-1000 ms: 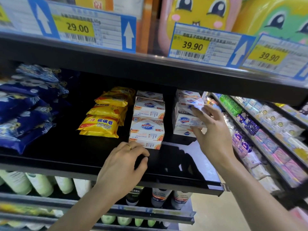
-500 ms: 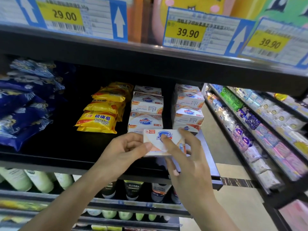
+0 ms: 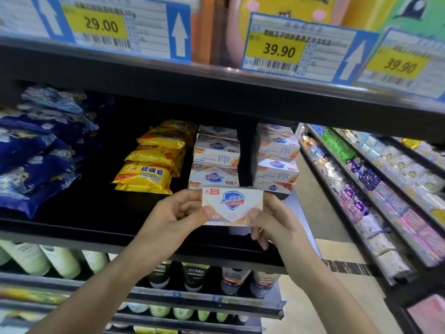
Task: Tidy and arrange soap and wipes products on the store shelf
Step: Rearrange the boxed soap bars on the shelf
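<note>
I hold a white Safeguard soap box (image 3: 232, 205) upright in front of the black shelf (image 3: 72, 227), its label facing me. My left hand (image 3: 173, 219) pinches its left edge and my right hand (image 3: 277, 225) pinches its right edge. Behind it stand two stacks of the same soap boxes, the middle stack (image 3: 215, 160) and the right stack (image 3: 277, 160). To their left lie yellow sulfur soap packs (image 3: 149, 165), and blue wipes packs (image 3: 36, 145) are piled at the far left.
Price tags (image 3: 279, 47) hang on the shelf edge above. Green and dark bottles (image 3: 60, 261) stand on the shelf below. A second shelving unit (image 3: 375, 189) full of small packets runs along the right, across a floor aisle.
My right hand took a soap box off the right stack and brought it forward. My left hand left the shelf surface and joined it; both hands now hold the box upright, label towards me.
</note>
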The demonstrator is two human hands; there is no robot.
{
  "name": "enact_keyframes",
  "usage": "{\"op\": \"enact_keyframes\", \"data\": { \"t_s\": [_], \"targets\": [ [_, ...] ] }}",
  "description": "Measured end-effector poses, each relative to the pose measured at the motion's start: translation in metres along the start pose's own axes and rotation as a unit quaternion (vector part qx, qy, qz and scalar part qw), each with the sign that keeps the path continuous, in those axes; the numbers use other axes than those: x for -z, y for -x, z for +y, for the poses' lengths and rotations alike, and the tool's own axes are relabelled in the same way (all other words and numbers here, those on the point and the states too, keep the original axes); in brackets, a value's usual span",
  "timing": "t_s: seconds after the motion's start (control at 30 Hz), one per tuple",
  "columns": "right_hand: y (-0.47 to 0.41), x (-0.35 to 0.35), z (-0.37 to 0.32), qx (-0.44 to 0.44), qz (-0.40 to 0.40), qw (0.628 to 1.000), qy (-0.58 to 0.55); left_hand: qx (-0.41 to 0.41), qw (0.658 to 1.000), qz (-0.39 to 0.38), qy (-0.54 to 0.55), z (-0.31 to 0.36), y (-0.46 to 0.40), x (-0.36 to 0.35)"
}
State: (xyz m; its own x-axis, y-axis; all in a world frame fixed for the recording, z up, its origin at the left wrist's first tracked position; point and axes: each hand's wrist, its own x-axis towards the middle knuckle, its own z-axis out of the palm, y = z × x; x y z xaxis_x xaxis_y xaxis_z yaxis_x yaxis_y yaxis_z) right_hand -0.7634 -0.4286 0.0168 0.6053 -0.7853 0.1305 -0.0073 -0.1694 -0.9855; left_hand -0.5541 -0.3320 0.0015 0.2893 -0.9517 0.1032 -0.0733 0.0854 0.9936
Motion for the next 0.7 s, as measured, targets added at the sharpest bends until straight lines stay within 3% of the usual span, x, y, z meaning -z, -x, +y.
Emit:
{"op": "enact_keyframes", "data": {
  "t_s": [0.27,0.7],
  "targets": [
    [-0.003,-0.001,0.011,-0.005,0.01,0.999,-0.045,-0.029,0.999,0.016,-0.035,-0.001,0.0,0.001],
    [0.005,0.003,0.01,0.054,-0.005,0.998,-0.02,0.017,0.996,-0.024,-0.084,0.002,0.0,-0.002]
  ]
}}
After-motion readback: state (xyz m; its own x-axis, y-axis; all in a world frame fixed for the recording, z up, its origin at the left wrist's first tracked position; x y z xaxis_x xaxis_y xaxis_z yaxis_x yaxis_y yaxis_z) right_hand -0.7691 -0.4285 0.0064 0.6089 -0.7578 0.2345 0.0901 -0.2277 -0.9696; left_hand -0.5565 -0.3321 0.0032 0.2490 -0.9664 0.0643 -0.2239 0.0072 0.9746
